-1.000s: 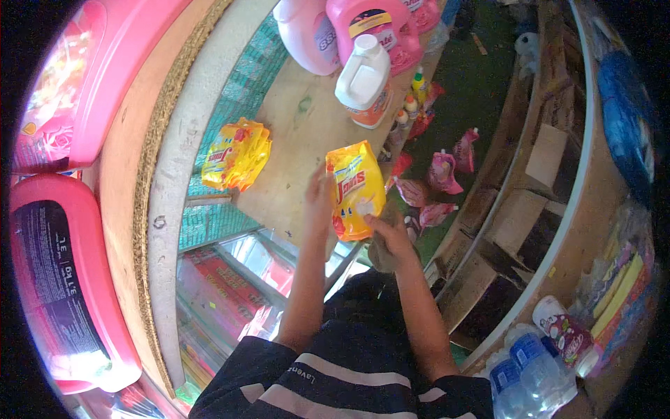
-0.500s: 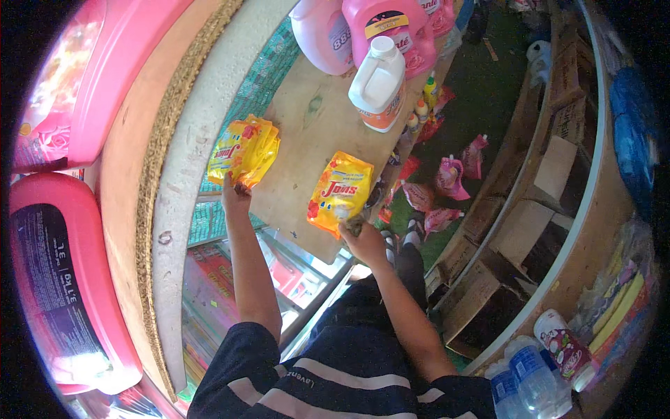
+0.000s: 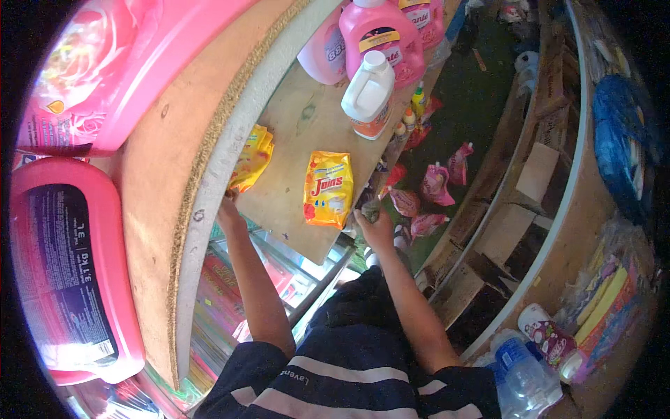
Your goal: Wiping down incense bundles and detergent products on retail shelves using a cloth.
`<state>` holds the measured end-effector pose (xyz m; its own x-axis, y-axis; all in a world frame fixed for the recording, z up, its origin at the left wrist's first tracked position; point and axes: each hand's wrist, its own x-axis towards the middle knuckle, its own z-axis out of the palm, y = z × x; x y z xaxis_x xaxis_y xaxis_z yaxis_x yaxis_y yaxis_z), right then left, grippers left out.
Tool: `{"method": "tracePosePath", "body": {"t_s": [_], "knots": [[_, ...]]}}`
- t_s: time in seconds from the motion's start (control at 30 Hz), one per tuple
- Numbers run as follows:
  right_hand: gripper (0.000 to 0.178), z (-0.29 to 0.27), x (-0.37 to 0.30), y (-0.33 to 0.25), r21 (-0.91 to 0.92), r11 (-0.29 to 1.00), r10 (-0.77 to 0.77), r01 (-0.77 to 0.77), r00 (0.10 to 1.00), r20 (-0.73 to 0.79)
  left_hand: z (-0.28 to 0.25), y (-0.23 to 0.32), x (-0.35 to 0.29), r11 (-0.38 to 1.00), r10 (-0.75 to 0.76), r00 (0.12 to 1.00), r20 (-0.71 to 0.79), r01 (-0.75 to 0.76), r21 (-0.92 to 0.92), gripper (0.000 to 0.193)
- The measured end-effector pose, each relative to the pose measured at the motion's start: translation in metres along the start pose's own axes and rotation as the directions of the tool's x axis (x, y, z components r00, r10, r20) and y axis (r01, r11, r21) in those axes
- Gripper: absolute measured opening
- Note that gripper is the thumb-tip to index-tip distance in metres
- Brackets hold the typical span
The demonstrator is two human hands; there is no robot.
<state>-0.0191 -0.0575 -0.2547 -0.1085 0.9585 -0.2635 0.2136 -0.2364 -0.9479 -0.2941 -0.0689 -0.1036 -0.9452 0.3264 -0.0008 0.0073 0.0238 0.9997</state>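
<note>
Packet (image 3: 328, 188) now rests released on the desk (image 3: 300, 140); right hand (image 3: 377, 229) has withdrawn, fingers gripping a rag (image 3: 370, 209). Left hand (image 3: 229, 212), near packet stack (image 3: 255, 159): finger spread indeterminable.

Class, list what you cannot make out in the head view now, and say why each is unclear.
In the head view:
- Left side of the yellow packet pile: hidden by the grey-edged board.
- Whether the left hand touches the pile: too small and dark.
- What the dark wad at the right hand is: too small, blurred.
- Top of the pink jug: cut off by the upper edge.
</note>
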Motion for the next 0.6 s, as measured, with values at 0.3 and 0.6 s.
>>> {"method": "tracePosePath", "body": {"t_s": [0.3,0.6], "knots": [[0.042,-0.056,-0.005,-0.034,0.645,0.696,0.073,-0.315,0.925,0.373,0.000,0.033,-0.064,0.941,0.135,0.812,0.568,-0.285,0.182,0.020],[0.053,-0.081,-0.019,-0.073,0.876,0.189,0.145,-0.444,0.895,0.423,0.072,0.012,-0.134,0.484,-0.332,0.506,0.796,0.816,-0.317,0.062]]}}
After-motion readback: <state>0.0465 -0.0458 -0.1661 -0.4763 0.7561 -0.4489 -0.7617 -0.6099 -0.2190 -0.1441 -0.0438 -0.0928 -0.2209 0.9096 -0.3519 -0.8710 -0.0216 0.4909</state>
